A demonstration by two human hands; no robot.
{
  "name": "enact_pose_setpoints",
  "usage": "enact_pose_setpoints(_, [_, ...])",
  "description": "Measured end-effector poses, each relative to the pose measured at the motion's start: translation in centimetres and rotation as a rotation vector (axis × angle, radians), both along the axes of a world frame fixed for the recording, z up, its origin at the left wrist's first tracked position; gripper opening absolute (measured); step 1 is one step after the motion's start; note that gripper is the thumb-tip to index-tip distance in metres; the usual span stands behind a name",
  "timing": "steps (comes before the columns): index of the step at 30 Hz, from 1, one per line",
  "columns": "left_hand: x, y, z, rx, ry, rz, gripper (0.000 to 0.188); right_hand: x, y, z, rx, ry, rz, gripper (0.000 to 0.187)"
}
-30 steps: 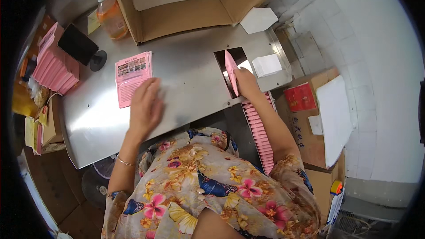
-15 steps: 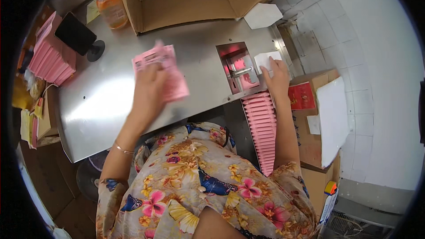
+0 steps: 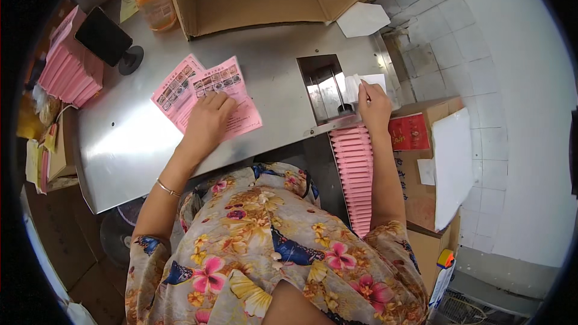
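Two pink printed leaflets lie partly overlapped on the steel tabletop. My left hand rests over the nearer leaflet, its fingers bent and close together on the sheet; its thumb is hidden. At the right, my right hand pinches a thin white paper piece beside a rectangular slot cut in the tabletop. A white sheet or stack lies just behind these fingers. Inside the slot show a metal rod and a black knob. Below its front edge runs a row of folded pink packets.
An open cardboard box takes up the back, with a bottle of orange liquid beside it. A black phone-like screen on a stand and stacked pink papers stand at the left. Cartons line the right by a tiled wall.
The pink leaflets, blurred and bunched before, now lie fanned apart under my left hand. My right fingers have closed on white paper. The pink piece and crossbar no longer show in the slot.
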State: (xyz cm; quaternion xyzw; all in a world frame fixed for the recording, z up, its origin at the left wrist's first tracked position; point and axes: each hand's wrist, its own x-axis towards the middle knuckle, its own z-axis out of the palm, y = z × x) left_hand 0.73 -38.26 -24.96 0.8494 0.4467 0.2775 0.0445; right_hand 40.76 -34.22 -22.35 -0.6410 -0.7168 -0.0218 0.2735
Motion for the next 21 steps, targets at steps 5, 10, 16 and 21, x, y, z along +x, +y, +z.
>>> enact_pose_setpoints(5, [3.6, -1.7, 2.5, 0.032, -0.116, -0.185, 0.017, -0.6, -0.5, -0.2, -0.012, -0.079, -0.015, 0.027])
enact_pose_setpoints(10, [5.0, -2.8, 0.1, -0.158, -0.012, -0.242, 0.019, 2.6, 1.2, -2.1, 0.25, -0.318, 0.069, 0.033])
enact_pose_setpoints(16, [3.4, -2.8, -0.7, -0.016, 0.148, 0.013, 0.045, 2.8, 0.4, -0.3, 0.155, -0.014, 0.127, 0.044])
enact_pose_setpoints(21, [6.8, -1.2, -0.6, -0.026, 0.053, -0.011, 0.053, -4.7, -4.3, -1.2, 0.253, -0.087, 0.634, 0.046])
